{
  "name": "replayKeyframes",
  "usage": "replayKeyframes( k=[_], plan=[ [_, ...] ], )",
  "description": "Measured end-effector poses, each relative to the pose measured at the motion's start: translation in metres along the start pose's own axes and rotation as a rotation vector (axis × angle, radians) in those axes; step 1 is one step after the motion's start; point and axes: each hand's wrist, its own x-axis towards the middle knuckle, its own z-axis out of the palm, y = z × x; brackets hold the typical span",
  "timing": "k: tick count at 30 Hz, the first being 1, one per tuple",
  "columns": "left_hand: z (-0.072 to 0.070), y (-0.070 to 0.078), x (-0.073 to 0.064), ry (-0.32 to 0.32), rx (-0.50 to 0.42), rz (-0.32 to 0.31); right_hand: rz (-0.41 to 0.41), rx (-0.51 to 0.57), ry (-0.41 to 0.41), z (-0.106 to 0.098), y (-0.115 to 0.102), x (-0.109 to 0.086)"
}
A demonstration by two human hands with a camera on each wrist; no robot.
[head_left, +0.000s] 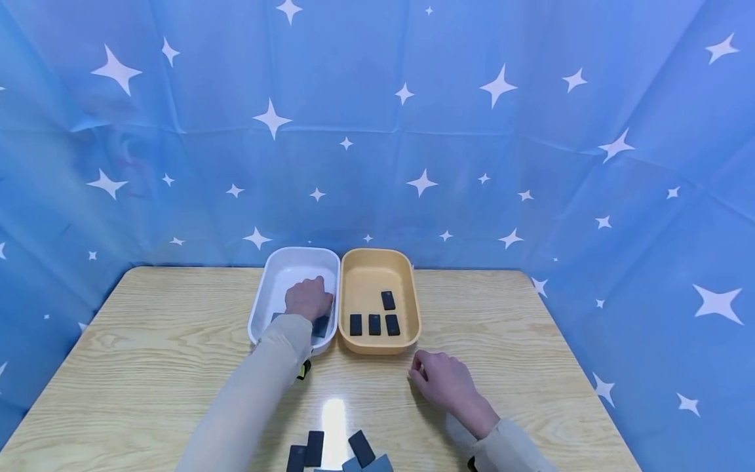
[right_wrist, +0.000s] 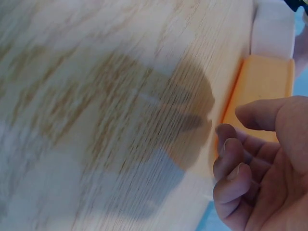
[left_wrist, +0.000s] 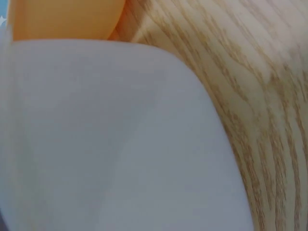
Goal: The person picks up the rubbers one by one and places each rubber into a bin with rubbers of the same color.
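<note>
My left hand (head_left: 308,299) reaches down into the white bin (head_left: 257,308), next to dark blue flat pieces (head_left: 320,326) on its floor. Its fingertips are hidden, so whether they pinch a piece cannot be told. The left wrist view has only the white bin's wall (left_wrist: 120,134) close up, without the hand. Beside it stands the orange bin (head_left: 366,275), with several small black rectangular blocks (head_left: 374,324) inside. My right hand (head_left: 445,380) hovers by that bin's front right corner, fingers loosely curled and holding nothing, as the right wrist view confirms.
Near the table's front edge lie black blocks (head_left: 315,448) and blue pieces (head_left: 379,464), partly cut off by the frame. A blue curtain with white stars (head_left: 377,131) hangs behind the wooden table (head_left: 177,328). The two bins stand side by side at the back.
</note>
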Motion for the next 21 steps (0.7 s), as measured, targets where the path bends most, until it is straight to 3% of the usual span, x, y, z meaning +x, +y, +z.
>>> replayKeyframes(
  k=[10, 21],
  plan=[
    [-0.013, -0.008, -0.015, 0.022, -0.021, 0.028, 0.001, 0.009, -0.001, -0.001, -0.002, -0.003],
    [-0.034, -0.027, -0.039, 0.065, -0.032, 0.107, -0.023, 0.008, 0.010, -0.002, -0.008, -0.005]
  ],
)
